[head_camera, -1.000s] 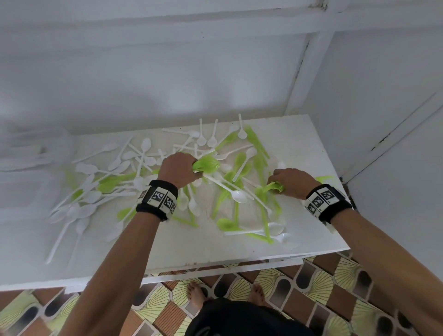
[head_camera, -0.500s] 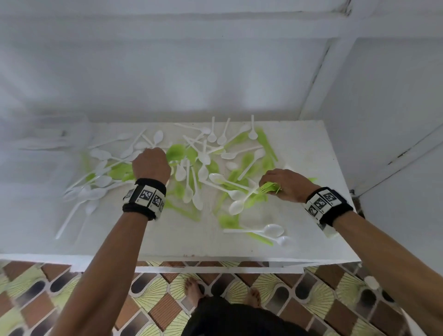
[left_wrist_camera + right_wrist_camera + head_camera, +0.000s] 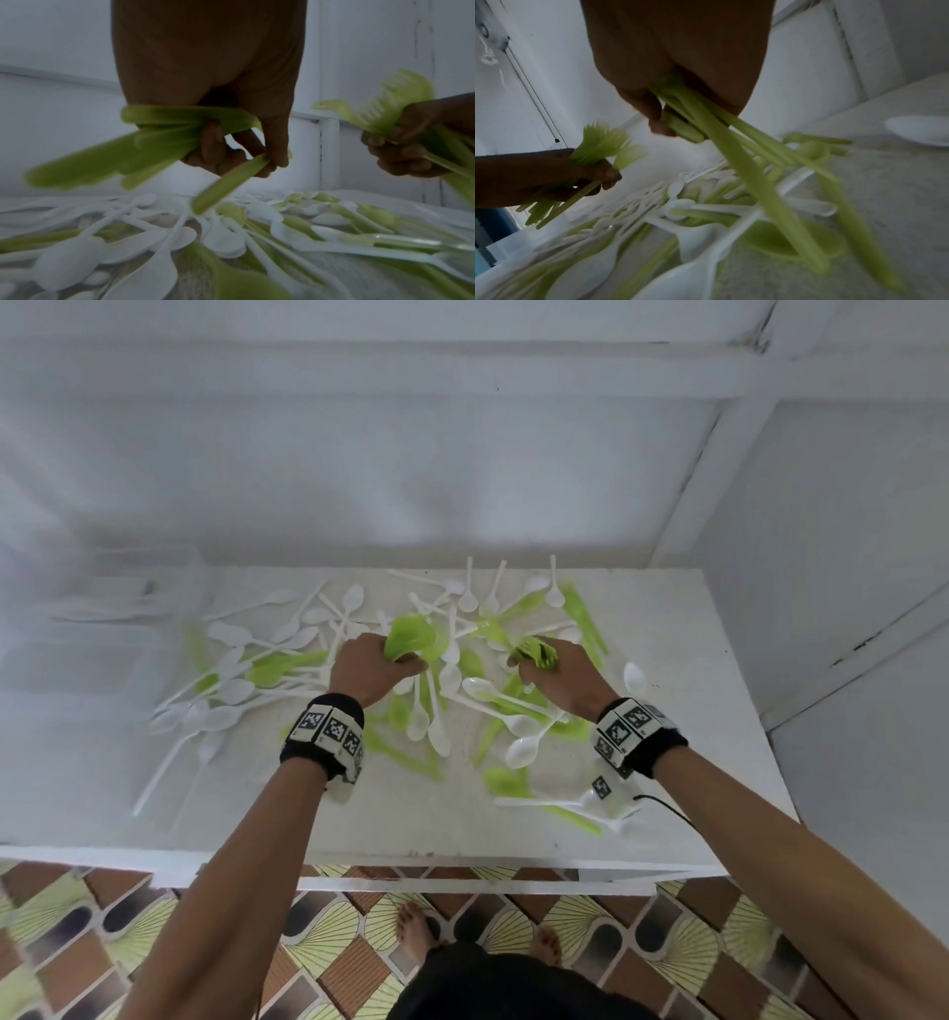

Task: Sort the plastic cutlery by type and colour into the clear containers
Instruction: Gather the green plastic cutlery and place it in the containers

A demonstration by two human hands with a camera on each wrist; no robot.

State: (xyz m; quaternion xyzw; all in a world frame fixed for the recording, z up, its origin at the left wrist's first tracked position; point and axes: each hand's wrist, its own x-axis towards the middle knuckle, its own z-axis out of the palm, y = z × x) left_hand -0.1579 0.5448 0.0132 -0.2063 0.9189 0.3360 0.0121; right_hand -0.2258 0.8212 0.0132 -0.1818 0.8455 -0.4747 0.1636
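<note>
White spoons and green cutlery lie mixed in a pile on the white table. My left hand hovers over the middle of the pile and grips a fanned bundle of green forks. In the left wrist view the left hand has its fingers curled round the green handles. My right hand, close to the right of it, grips a second bunch of green forks. The right hand holds long green handles that hang down over the pile.
Clear containers stand blurred at the table's far left, against the white wall. A lone white spoon lies right of the pile. The table's front edge is near my body, with patterned floor tiles and bare feet below.
The right hand has moved left with its green forks, closer to the left hand. The left hand went left, then came back over the middle of the pile, still holding its bundle.
</note>
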